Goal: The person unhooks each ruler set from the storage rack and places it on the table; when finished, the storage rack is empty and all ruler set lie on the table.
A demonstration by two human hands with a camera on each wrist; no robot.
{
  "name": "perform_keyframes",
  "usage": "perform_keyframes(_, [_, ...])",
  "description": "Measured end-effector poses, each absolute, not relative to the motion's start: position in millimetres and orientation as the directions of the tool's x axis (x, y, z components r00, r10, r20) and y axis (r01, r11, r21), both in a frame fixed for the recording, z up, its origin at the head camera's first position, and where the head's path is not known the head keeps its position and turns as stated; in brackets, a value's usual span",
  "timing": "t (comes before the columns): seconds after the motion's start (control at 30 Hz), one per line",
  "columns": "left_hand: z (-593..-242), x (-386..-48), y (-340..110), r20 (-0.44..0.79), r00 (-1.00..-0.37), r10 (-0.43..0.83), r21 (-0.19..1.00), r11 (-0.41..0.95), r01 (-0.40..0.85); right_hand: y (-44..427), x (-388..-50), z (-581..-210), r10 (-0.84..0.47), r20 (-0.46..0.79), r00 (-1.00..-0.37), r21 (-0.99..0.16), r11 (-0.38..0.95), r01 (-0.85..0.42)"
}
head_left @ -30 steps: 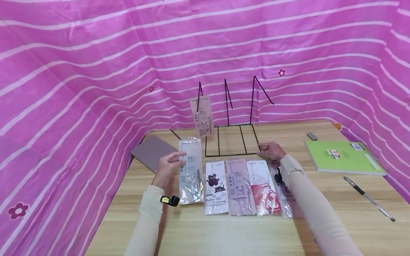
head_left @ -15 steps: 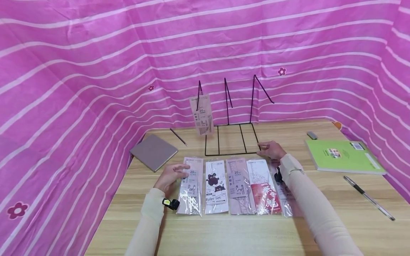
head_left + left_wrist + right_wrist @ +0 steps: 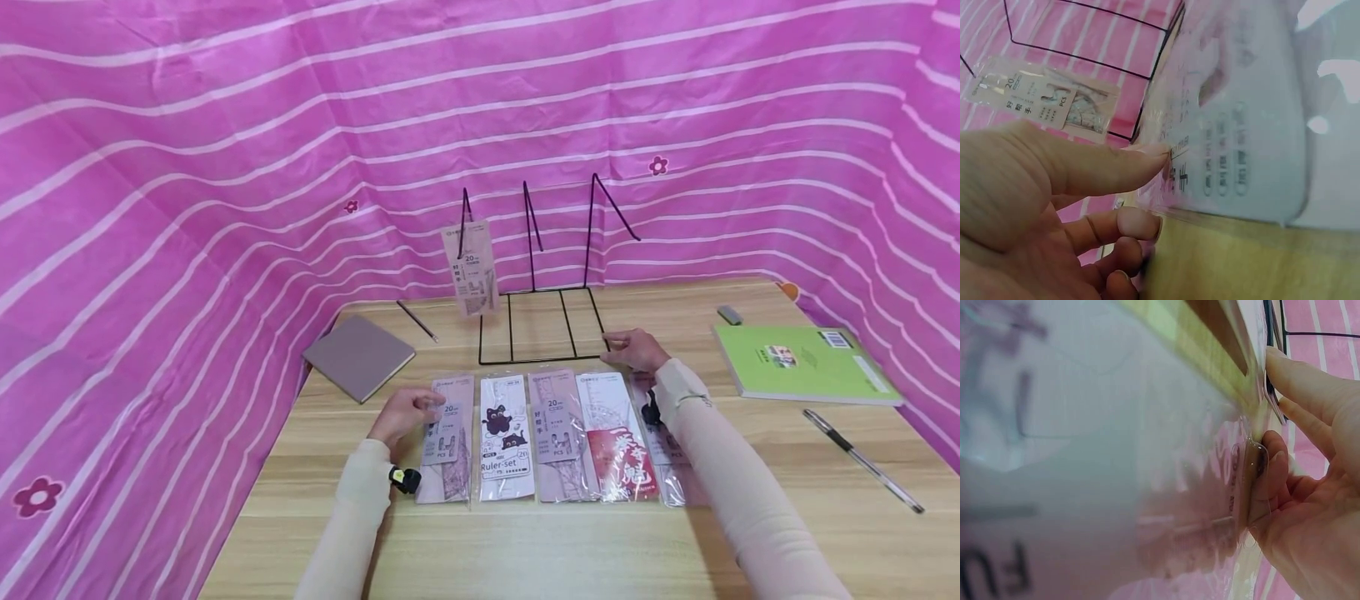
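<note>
My left hand (image 3: 405, 414) pinches the upper left edge of a pink ruler-set pack (image 3: 450, 479), leftmost in a row of plastic-wrapped packs on the table. In the left wrist view the thumb (image 3: 1116, 169) presses on the wrapper (image 3: 1254, 156), other fingers curled beside it. My right hand (image 3: 636, 350) grips the front right corner of a black wire rack (image 3: 540, 361); its forearm partly covers the rightmost pack (image 3: 667, 446). Between them lie a cat-printed pack (image 3: 506, 442), another pink one (image 3: 555, 433) and a red-and-white one (image 3: 618, 442). One more pink pack (image 3: 472, 271) hangs from the rack's left hook.
A grey notebook (image 3: 360, 358) and a dark pencil (image 3: 417, 321) lie at the left. On the right are a green book (image 3: 806, 362), a black-capped pen (image 3: 862, 458) and a small grey eraser-like block (image 3: 729, 315). Pink striped cloth (image 3: 480, 100) surrounds the table.
My left hand has brought the leftmost pack down and towards me, from raised and upright to lying in line with the row. The right hand stays at the rack's corner.
</note>
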State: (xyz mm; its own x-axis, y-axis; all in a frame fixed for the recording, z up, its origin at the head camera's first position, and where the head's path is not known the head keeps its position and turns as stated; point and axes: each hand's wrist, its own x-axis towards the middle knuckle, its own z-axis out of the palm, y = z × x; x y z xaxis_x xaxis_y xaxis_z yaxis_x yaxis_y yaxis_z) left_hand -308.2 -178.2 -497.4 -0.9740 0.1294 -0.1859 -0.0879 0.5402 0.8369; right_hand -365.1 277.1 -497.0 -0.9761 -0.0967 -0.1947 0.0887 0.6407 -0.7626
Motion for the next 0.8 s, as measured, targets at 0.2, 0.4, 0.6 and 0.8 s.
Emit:
perform_keyframes(0.2, [-493.2, -311.1, -178.0, -0.186, -0.973, 0.138, 0.819, 0.569, -0.076, 278.5, -366.9, -498.5, -0.098, -0.196, -0.976, -0.769, 0.633, 0.091])
perform_keyframes(0.4, [-488.1, -335.4, -181.6, -0.112, -0.983, 0.146, 0.878, 0.477, -0.03, 279.5, -369.1, -499.2, -0.118, -0.155, -0.981, -0.748, 0.663, 0.038])
perform_keyframes(0.6, [-473.0, -379.0, -179.6, 0.076, -0.988, 0.131, 0.911, 0.393, 0.123, 278.7, -368.8, -497.4, -0.1, -0.162, -0.982, -0.765, 0.641, 0.061])
perform_keyframes(0.8, [-450.1, -407.1, -167.9, 0.152, -0.979, 0.134, 0.917, 0.35, 0.19, 275.2, -365.3, -500.1, -0.1, -0.148, -0.984, -0.778, 0.626, 0.053])
